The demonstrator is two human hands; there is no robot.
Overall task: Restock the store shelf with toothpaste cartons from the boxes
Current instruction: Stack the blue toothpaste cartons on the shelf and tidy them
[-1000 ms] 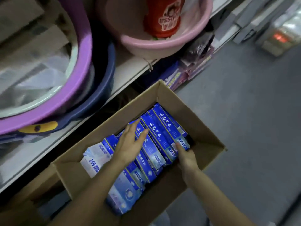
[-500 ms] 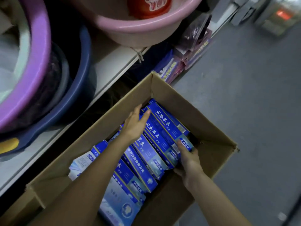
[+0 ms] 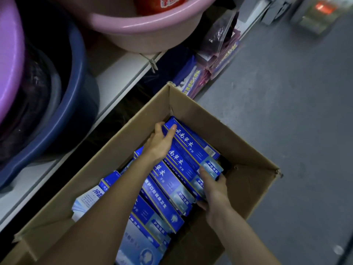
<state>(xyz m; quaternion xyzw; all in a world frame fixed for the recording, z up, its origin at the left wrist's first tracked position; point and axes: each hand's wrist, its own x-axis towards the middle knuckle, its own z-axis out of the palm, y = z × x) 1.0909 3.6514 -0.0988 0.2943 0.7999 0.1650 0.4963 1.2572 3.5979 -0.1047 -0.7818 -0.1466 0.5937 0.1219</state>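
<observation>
A second ago the left hand [image 3: 158,144] was lying flat on the middle of the toothpaste cartons [image 3: 162,194]. Now it is reaching up to the far end of the top carton [image 3: 188,148], near the middle of the frame. Its thumb is pressing on the blue face and its fingers are curling over the far edge. The right hand [image 3: 214,190] is staying at the near end of that same carton. Its thumb is lying on top and its fingers are wrapping round the end, so both hands are gripping the carton, one at each end. The carton is still lying in the row with the others. The cartons are blue with white writing, and they are leaning on each other in a slanting row inside the open cardboard box [image 3: 248,186]. The box is sitting on the grey floor [image 3: 286,92], which is filling the right side of the frame. A white shelf [image 3: 122,73] is running along the left side, just beside the box. A pink basin [image 3: 145,29] with a red thing [image 3: 158,4] in it is sitting on the shelf at the top. A blue basin [image 3: 72,104] and a purple basin [image 3: 9,64] are sitting at the upper left. Some packets [image 3: 193,81] are leaning under the shelf, just past the box's far corner.
</observation>
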